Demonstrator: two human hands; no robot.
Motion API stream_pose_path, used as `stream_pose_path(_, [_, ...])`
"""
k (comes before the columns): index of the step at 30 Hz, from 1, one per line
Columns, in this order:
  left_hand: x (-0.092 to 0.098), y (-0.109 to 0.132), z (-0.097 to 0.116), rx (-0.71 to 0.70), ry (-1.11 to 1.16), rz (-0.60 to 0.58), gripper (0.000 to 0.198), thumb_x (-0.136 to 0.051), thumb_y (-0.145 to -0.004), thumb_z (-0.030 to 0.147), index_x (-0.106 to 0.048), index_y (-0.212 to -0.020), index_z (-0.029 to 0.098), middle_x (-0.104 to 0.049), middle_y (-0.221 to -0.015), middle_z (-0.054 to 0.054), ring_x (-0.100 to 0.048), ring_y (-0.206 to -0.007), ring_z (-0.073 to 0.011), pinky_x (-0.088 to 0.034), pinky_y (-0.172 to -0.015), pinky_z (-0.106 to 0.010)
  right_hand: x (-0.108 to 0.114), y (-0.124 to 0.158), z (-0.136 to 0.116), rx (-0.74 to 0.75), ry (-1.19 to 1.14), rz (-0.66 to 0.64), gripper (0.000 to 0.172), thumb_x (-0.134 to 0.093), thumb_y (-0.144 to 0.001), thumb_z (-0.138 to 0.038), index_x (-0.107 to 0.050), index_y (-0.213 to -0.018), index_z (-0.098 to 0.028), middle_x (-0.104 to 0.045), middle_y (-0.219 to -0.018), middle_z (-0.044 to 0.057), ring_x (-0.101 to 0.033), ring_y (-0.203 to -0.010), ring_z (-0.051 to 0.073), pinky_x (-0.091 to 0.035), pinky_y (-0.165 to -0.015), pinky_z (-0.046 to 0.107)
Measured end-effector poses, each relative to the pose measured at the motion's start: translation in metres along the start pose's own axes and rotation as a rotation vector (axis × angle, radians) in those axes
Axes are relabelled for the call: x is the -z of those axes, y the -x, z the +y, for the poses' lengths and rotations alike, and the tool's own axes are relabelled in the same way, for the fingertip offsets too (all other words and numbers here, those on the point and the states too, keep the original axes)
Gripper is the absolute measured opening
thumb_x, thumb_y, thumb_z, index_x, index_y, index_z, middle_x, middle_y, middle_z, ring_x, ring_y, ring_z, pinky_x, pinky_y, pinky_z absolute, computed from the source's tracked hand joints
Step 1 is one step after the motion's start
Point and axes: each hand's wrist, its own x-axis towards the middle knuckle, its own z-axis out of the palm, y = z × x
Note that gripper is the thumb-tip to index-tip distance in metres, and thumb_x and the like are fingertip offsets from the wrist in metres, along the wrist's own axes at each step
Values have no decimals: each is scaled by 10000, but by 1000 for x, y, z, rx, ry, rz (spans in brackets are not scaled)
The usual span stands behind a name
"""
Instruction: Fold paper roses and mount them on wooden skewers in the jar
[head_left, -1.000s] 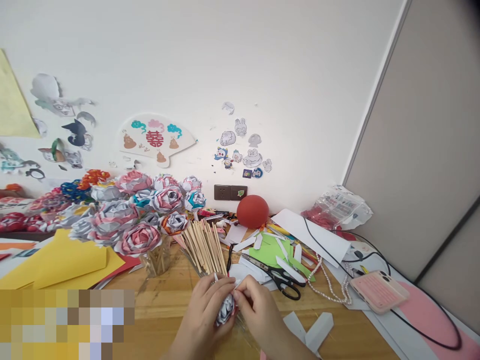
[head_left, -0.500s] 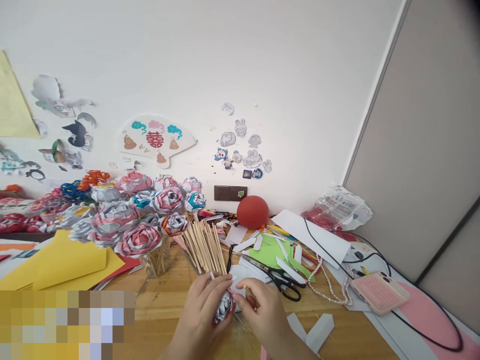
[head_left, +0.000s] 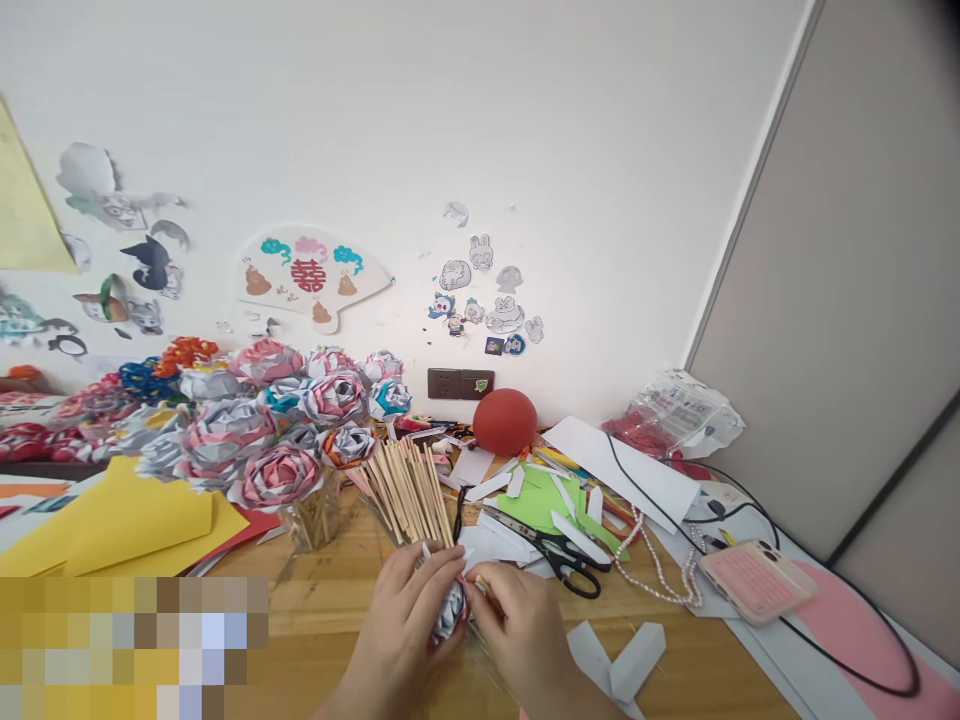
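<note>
My left hand (head_left: 409, 620) is wrapped round a small folded paper flower (head_left: 451, 610) with grey, white and red petals, just above the wooden table (head_left: 330, 610). My right hand (head_left: 519, 632) pinches the flower's right side with thumb and fingers closed. A bundle of wooden sticks (head_left: 409, 492) fans out right behind my hands.
Several finished paper roses (head_left: 277, 420) stand in a holder at left, beside yellow paper sheets (head_left: 127, 520). Black scissors (head_left: 559, 555), green paper scraps (head_left: 544, 495), a red ball (head_left: 505, 421), a bead string (head_left: 660, 565), a pink phone (head_left: 757, 578) and cables lie to the right.
My right hand drew slightly away from the flower half a second ago, then closed back onto its right side. The left hand kept its hold on the flower.
</note>
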Motion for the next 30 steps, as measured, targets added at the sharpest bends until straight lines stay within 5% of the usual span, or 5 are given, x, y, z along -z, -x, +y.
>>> stream_pose_path(7, [0,-1,0,-18,-39,-3,280,-564,-731,122,-555,-1010,146,-679,-988,-94,-552,-918,-231,-460,-792,-372,2,-2,-1,84,86,18,360,-302,-941,-297,-584,-748,-179,-627,-589,13,-576,-515,133,-368,-512,227])
stream_pose_path(18, [-1,1,-1,-53,-71,14,302,-567,-745,143,-562,-1046,160,-688,-996,-91,-562,-923,-235,-450,-790,-366,1,-3,1,-91,64,-65,355,-339,-916,-379,-545,-697,-190,-590,-549,-12,-552,-484,125,-332,-465,212])
stream_pose_path(30, [-3,2,-3,-74,-91,-4,315,-535,-760,143,-550,-1075,148,-686,-1007,-106,-557,-924,-244,-452,-791,-390,-4,-1,1,67,294,-19,468,-176,-964,-327,-556,-731,-185,-598,-541,18,-561,-467,145,-317,-464,248])
